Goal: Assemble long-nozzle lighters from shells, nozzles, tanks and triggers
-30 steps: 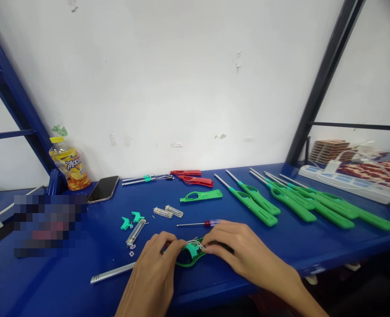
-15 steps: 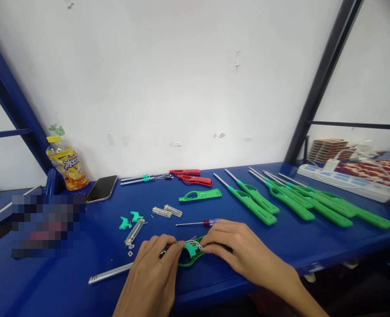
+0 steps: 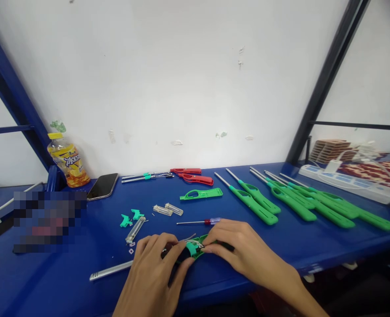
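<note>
As the head view shows, the left hand [image 3: 153, 264] holds one end of a partly hidden green shell [image 3: 199, 256] near the table's [image 3: 65, 293] front edge. The right hand [image 3: 239, 241] grips the other end, fingertips drawn narrow at the wires [image 3: 195, 241]. Between the hands, a teal part [image 3: 191, 248] sits in the shell. A screwdriver [image 3: 209, 221] lies just beyond.

Light: bright on white wall [image 3: 165, 88] | below table [image 3: 148, 193]: deep shadow | edges: wide-angle stretch | left: pixelated patch [image 3: 49, 222]
</note>
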`<control>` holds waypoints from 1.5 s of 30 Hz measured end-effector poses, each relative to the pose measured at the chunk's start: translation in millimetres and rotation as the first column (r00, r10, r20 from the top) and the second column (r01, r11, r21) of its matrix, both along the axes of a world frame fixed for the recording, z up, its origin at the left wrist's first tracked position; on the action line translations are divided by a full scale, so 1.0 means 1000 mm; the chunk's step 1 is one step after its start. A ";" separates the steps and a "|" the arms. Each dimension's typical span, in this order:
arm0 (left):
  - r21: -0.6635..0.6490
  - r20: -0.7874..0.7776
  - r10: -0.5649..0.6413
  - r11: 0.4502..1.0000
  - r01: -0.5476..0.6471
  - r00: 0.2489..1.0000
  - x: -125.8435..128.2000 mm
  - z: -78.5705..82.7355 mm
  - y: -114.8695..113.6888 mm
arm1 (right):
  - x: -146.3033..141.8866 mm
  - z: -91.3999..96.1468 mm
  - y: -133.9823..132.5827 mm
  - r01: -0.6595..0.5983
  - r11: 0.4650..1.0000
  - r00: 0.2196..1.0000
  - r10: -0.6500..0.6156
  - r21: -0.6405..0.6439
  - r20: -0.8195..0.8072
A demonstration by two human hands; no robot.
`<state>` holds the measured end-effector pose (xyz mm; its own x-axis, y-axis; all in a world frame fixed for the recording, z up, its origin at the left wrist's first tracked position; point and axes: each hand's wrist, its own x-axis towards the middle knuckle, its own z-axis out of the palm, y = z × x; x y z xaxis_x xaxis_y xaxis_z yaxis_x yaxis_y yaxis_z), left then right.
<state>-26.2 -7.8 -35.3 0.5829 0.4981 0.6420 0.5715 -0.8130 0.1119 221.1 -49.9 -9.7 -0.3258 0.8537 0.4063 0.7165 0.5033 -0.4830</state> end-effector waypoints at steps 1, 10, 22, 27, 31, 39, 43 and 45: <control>0.003 0.003 -0.001 1.000 0.001 1.000 0.000 0.000 0.000 | 0.000 0.000 0.000 -0.004 1.000 1.000 0.004 -0.001 0.005; 0.096 0.054 -0.002 0.995 -0.004 0.999 0.005 0.004 -0.001 | 0.002 -0.002 -0.001 -0.059 0.998 0.998 0.059 0.017 -0.010; 0.103 0.076 -0.011 0.995 0.003 0.997 0.006 0.005 -0.001 | 0.003 -0.002 0.000 -0.068 0.998 0.998 0.068 0.016 -0.014; 0.086 0.055 -0.016 0.996 0.012 0.998 0.004 0.004 -0.002 | 0.003 -0.002 -0.002 -0.076 0.997 0.997 0.076 0.033 0.004; 0.091 0.046 -0.019 0.996 0.015 0.999 0.003 0.004 -0.003 | 0.001 -0.001 -0.003 -0.071 0.997 0.997 0.069 0.042 0.030; 0.123 0.004 0.063 0.990 -0.063 0.998 -0.026 0.006 0.010 | 0.001 -0.002 -0.003 -0.067 0.997 0.995 0.063 0.050 0.073; 0.108 -0.057 0.099 0.990 -0.092 0.993 -0.039 0.012 0.013 | 0.001 -0.002 -0.002 -0.067 0.996 0.995 0.062 0.056 0.078; 0.084 -0.090 0.111 0.991 -0.103 0.990 -0.040 0.015 0.012 | 0.000 -0.002 -0.002 -0.065 0.996 0.995 0.060 0.058 0.083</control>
<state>-65.8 4.1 -20.4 0.5885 0.5108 0.6267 0.6606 -0.7507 -0.0086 221.3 -52.1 -11.7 -0.4122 0.8049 0.4269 0.7181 0.5754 -0.3916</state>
